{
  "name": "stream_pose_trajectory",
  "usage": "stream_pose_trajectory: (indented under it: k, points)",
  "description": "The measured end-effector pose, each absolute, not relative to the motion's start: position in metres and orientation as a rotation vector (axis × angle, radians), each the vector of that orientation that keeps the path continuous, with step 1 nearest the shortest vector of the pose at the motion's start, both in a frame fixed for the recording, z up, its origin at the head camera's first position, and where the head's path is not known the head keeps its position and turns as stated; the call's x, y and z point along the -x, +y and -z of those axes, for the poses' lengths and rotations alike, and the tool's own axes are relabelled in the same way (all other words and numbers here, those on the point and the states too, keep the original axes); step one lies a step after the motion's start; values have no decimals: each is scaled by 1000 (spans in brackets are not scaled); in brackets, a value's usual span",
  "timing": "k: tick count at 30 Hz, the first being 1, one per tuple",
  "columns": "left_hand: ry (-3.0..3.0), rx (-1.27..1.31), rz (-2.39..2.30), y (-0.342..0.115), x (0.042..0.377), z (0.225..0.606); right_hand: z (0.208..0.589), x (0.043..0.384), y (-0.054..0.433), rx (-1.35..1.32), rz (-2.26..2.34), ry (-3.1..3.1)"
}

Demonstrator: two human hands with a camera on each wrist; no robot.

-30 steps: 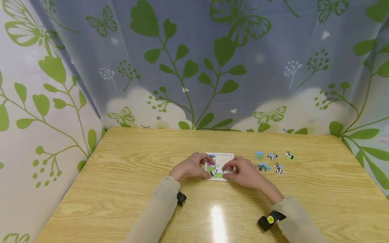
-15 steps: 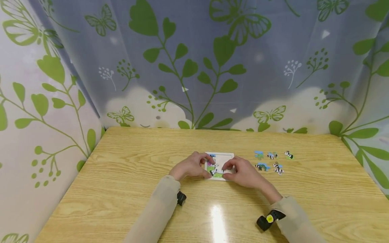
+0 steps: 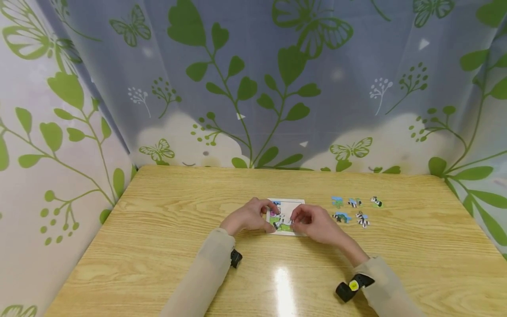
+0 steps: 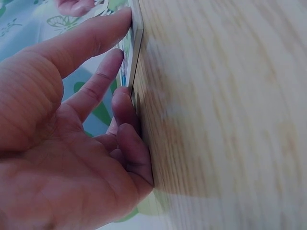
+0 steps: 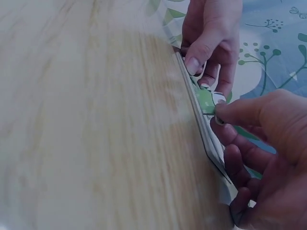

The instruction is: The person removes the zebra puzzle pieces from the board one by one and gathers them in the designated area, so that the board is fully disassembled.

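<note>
A small jigsaw board with a white frame lies on the table, its left and front parts filled with zebra-picture pieces. My left hand holds the board at its left side, thumb on the front edge and index finger over the picture. In the left wrist view the thumb presses the rim and the other fingers bend against the table. At the board's right front, my right hand pinches the edge of a green-and-white puzzle piece between thumb and index finger. The fingers hide part of that piece.
Several loose puzzle pieces lie right of the board in two rows, among them a panda-like piece and a striped piece. A patterned curtain rises behind the wooden table.
My right thumb and index finger have drawn closer together at the piece, and the hand has shifted very slightly. The left hand keeps its hold on the board.
</note>
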State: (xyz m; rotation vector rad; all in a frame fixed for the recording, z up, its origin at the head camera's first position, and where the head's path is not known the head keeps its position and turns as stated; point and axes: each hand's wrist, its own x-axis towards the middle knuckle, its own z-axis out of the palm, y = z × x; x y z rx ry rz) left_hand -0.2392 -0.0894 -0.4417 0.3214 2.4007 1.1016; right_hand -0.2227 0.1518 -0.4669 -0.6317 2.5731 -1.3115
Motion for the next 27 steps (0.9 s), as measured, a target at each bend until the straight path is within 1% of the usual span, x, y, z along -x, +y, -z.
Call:
stream_pose_trajectory:
  k: [7,12,19,27]
  points:
    - [2393,-330,-1110,-89,239,443,464,224,168,527,1421,2561]
    - [2378,-333,-1119,-91,238,442,461,222,183,532,1442,2595]
    - [2391,-373,-1109,-91,239,443,456,219,212,516,1492,2612]
    - [2401,-384,-1098,-91,239,445,451,214,251,422,1468,2722]
